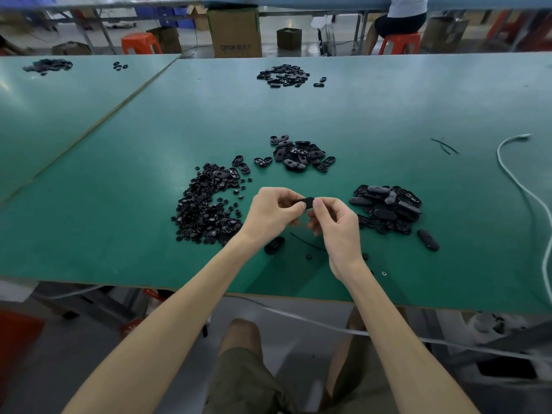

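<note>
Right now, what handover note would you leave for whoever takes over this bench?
Left hand and right hand both pinch one black part above the green table.
Small round pieces lie heaped to the left, open oval shells behind, closed ovals to the right.
Done: probably the right-hand heap.
Left: finish the held part, then work through the other heaps.
</note>
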Action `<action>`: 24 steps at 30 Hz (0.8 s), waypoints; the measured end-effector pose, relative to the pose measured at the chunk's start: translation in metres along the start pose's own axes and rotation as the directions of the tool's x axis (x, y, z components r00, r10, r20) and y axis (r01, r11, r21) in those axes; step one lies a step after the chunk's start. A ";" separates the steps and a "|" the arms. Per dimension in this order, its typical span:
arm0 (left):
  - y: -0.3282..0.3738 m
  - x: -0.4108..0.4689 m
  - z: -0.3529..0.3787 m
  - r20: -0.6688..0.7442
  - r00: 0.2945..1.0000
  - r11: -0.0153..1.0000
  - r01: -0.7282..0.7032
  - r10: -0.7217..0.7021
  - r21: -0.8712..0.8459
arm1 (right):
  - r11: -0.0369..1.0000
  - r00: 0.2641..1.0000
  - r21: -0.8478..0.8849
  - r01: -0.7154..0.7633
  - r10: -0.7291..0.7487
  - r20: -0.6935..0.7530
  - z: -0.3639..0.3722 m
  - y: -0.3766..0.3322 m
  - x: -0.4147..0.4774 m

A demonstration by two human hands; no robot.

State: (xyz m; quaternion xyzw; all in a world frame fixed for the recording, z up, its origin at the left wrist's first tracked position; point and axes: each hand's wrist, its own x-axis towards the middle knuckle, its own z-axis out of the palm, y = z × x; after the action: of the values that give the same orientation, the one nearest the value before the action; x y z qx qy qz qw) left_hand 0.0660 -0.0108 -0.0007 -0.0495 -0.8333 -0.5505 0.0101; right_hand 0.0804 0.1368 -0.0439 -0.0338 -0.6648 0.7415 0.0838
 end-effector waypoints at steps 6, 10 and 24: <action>0.020 0.013 0.013 -0.059 0.996 0.995 -0.056 0.061 0.086 | 0.999 0.999 0.044 -0.031 0.032 -0.028 0.000 -0.001 0.001; 0.044 0.027 0.036 0.031 0.990 0.985 -0.143 0.141 0.094 | 1.000 1.000 0.015 -0.013 0.013 0.001 0.003 -0.005 0.000; 0.018 0.016 0.004 -0.040 0.999 0.977 -0.020 0.030 0.214 | 0.999 0.999 0.031 -0.037 0.037 -0.001 -0.001 -0.005 -0.003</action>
State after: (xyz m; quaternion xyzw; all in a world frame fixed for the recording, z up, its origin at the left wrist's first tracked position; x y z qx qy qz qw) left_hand 0.0520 0.0015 0.0154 -0.0468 -0.8864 -0.4588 0.0400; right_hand 0.0836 0.1377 -0.0390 -0.0456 -0.6524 0.7531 0.0711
